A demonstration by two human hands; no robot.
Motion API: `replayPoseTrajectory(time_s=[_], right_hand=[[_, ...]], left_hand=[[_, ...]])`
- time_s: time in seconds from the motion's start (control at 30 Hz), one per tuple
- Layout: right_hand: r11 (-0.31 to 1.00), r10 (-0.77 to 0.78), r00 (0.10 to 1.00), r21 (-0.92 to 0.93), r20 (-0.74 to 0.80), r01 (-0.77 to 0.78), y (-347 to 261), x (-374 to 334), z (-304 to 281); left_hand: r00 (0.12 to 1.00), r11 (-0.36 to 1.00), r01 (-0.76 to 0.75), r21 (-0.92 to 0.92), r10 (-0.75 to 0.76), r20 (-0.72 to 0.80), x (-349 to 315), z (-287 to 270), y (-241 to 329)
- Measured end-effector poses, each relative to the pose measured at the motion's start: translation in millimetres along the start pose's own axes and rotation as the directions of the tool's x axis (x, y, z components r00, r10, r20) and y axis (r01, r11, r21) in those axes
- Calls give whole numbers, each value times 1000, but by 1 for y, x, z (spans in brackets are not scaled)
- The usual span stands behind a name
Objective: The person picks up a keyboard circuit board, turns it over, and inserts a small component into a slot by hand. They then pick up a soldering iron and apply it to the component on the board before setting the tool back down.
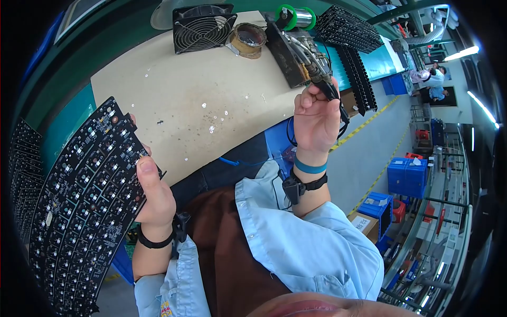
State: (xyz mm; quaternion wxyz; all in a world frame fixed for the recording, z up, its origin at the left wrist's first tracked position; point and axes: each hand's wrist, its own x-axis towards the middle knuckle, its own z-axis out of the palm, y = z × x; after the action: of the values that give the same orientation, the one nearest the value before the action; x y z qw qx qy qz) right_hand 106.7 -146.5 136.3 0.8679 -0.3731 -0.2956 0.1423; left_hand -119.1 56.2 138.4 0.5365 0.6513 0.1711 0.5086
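Note:
My left hand (153,189) grips a large black keyboard circuit board (79,211) by its right edge, thumb on the face and fingers mostly behind. The board is tilted up at the left, off the bench, its face covered in rows of small white parts. Over the bench's right end, my right hand (318,117) is raised palm up, fingers curled round the black handle of a soldering iron (328,89). The iron's metal part lies against the holder (304,53), and its black cable hangs down by my wrist.
A fan (205,29), a round tin (247,40) and a solder spool (299,18) stand along the back of the beige mat (174,105). Stacked black boards (349,29) rise at the back right, beside a black slotted rack (359,79). Blue bins (406,177) line the aisle.

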Motion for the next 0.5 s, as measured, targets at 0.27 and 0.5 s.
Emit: replayPoseTrajectory(time_s=[0.27, 0.5], right_hand=[[1000, 2, 1000, 4, 0, -2, 0, -2, 0], [999, -14, 1000, -33, -23, 13, 4, -2, 2]], left_hand=[[998, 997, 8, -72, -13, -65, -1, 7, 2], [998, 998, 58, -7, -58, 34, -2, -6, -3]])
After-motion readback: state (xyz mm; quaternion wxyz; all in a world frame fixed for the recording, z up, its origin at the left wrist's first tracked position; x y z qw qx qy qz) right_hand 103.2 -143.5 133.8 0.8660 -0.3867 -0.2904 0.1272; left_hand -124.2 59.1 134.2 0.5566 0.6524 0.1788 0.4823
